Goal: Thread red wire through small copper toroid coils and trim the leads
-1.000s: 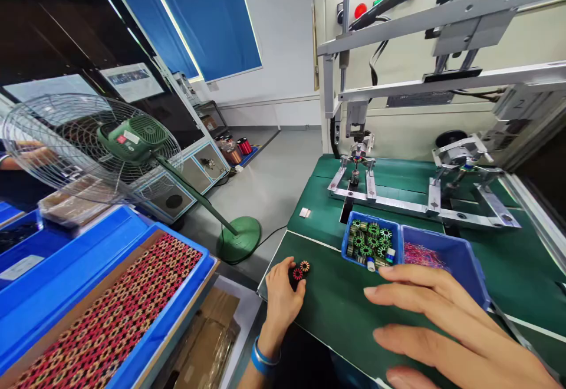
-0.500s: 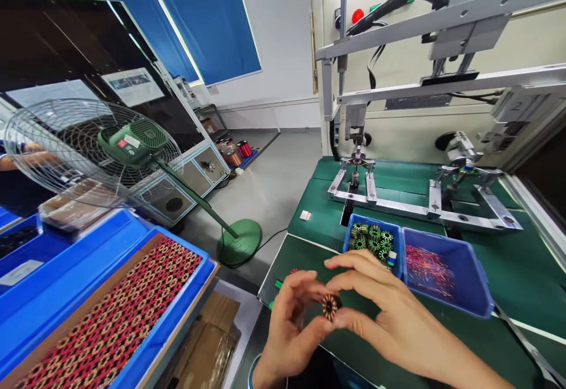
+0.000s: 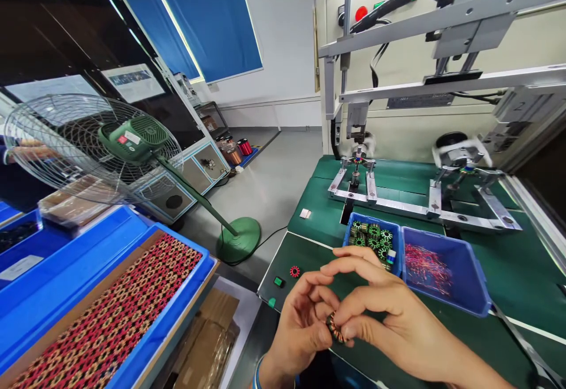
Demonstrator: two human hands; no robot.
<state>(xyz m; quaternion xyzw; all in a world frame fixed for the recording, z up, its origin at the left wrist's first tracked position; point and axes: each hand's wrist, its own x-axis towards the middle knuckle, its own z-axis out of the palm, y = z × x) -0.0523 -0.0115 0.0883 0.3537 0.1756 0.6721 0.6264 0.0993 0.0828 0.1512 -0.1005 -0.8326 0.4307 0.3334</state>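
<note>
I hold one wound ring (image 3: pixel 335 327) pinched between left grip (image 3: pixel 305 330) and right grip (image 3: pixel 389 318), both closed on it, over the bench's (image 3: pixel 522 277) near edge. One spare ring (image 3: pixel 295 271) lies on the bench. Beyond sit two blue bins: the left bin (image 3: pixel 347 237) holds green-wound cores (image 3: pixel 374 236), and the right bin (image 3: pixel 446 305) holds pink wire offcuts (image 3: pixel 427 262).

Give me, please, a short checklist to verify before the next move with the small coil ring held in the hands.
1. Grip: coil ring pinched between left hand and right hand: ok.
2. Windings undamaged: cannot tell, fingers cover most of the ring.
3. Spare red ring lies on the green table, apart from both hands: ok.
4. Bin of green-wound parts has room left: ok.
5. Right winding fixture at rest: cannot tell, it looks blurred.
</note>
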